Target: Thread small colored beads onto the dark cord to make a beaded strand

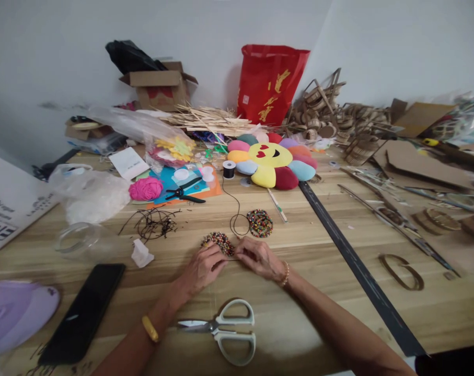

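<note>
My left hand (203,267) and my right hand (259,257) rest on the wooden table (323,271), fingertips meeting in a pinch at a small mat of multicoloured beads (218,241). Both hands are closed on its near edge. A second round beaded mat (259,222) lies just beyond my right hand. A thin black cord (232,209) runs from it up to a black thread spool (229,168). White-handled scissors (224,330) lie shut on the table close in front of my wrists.
A black phone (83,313) and a purple lid (13,313) lie at the left. A flower-shaped smiley cushion (271,159), black snips (184,193), pink yarn (145,188), plastic bags, a red bag (270,83) and cardboard parts crowd the back. A long black ruler (354,261) crosses the right.
</note>
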{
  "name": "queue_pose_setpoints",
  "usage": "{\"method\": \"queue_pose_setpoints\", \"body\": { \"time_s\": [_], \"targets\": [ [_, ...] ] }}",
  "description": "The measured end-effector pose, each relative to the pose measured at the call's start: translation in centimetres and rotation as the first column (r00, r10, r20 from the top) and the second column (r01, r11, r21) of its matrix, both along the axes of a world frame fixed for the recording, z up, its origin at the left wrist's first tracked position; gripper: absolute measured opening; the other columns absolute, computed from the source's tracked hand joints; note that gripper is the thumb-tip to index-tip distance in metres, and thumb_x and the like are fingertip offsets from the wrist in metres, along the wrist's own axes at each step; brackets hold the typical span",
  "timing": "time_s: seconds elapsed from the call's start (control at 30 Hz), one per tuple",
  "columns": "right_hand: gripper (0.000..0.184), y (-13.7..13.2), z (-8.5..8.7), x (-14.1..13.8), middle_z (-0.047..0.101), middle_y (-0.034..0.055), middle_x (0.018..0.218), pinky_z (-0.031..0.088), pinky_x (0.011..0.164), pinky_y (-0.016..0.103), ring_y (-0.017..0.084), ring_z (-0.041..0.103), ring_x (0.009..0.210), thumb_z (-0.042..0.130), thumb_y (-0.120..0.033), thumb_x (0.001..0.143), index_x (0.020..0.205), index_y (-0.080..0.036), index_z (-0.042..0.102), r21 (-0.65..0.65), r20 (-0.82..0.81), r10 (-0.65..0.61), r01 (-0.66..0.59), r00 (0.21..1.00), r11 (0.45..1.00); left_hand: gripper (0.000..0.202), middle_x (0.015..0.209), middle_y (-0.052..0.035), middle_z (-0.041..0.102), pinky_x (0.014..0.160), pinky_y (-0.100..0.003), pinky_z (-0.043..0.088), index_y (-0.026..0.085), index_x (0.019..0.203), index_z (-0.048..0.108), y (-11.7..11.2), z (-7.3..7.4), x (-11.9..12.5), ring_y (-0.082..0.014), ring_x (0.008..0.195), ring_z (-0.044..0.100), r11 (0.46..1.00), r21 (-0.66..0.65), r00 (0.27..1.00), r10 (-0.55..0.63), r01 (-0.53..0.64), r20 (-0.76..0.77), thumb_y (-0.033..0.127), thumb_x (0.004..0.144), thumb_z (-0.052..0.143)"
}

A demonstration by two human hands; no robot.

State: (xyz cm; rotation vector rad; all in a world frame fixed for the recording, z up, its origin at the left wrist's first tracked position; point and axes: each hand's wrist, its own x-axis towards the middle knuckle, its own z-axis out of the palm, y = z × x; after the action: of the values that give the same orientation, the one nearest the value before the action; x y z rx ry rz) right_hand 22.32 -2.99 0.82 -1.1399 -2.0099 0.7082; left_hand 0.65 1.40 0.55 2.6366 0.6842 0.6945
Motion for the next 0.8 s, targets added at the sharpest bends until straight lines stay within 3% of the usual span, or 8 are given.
{"method": "queue_pose_setpoints", "body": {
  "time_s": [0.2, 0.4, 0.6, 0.8],
  "targets": [
    [0.013, 0.7, 0.3, 1.8, 0.056, -0.0002, 0.071, 0.035, 0.051, 0.019, 0.010, 0.047, 0.057, 0.052, -0.025, 0.089, 0.093, -0.015, 0.060, -0.103, -0.043, -0.152, 0.147, 0.987, 0.984, 0.015, 0.070, -0.0019, 0.063, 0.075, -0.030, 0.046, 0.017, 0.074, 0.062, 0.6, 0.8, -0.3, -0.0140, 0.068, 0.056, 1.000, -0.020, 0.990, 0.026, -0.023, 0.141, 0.013, 0.086, 0.053],
    [0.008, 0.8, 0.8, 2.4, 0.058, 0.0031, 0.084, 0.039, 0.058, 0.021, 0.011, 0.050, 0.065, 0.061, -0.021, 0.082, 0.087, -0.015, 0.060, -0.034, 0.170, -0.009, 0.015, 0.985, 0.999, 0.013, 0.068, -0.0014, 0.062, 0.077, -0.031, 0.045, 0.016, 0.072, 0.061, 0.8, 0.8, -0.4, -0.0132, 0.065, 0.055, 0.997, -0.068, 0.979, 0.049, -0.036, 0.197, 0.012, 0.084, 0.054],
    [0.007, 0.7, 0.9, 2.1, 0.059, 0.0044, 0.092, 0.038, 0.063, 0.021, 0.014, 0.056, 0.080, 0.056, -0.015, 0.086, 0.088, -0.018, 0.062, 0.001, 0.495, 0.036, -0.043, 0.868, 0.999, 0.013, 0.066, -0.0019, 0.062, 0.074, -0.031, 0.044, 0.016, 0.070, 0.060, 1.2, 0.2, -0.7, -0.0144, 0.065, 0.054, 0.993, -0.117, 0.973, 0.049, -0.023, 0.224, 0.014, 0.082, 0.056],
    [0.008, 0.7, 1.1, 2.0, 0.059, 0.0050, 0.096, 0.038, 0.062, 0.021, 0.014, 0.056, 0.081, 0.055, -0.015, 0.088, 0.091, -0.017, 0.062, -0.005, 0.569, 0.035, -0.039, 0.822, 0.999, 0.015, 0.064, -0.0025, 0.062, 0.072, -0.031, 0.043, 0.016, 0.067, 0.059, 1.7, -0.1, -1.1, -0.0149, 0.064, 0.054, 0.982, -0.188, 0.971, 0.040, 0.005, 0.235, 0.015, 0.081, 0.056]
  ]
}}
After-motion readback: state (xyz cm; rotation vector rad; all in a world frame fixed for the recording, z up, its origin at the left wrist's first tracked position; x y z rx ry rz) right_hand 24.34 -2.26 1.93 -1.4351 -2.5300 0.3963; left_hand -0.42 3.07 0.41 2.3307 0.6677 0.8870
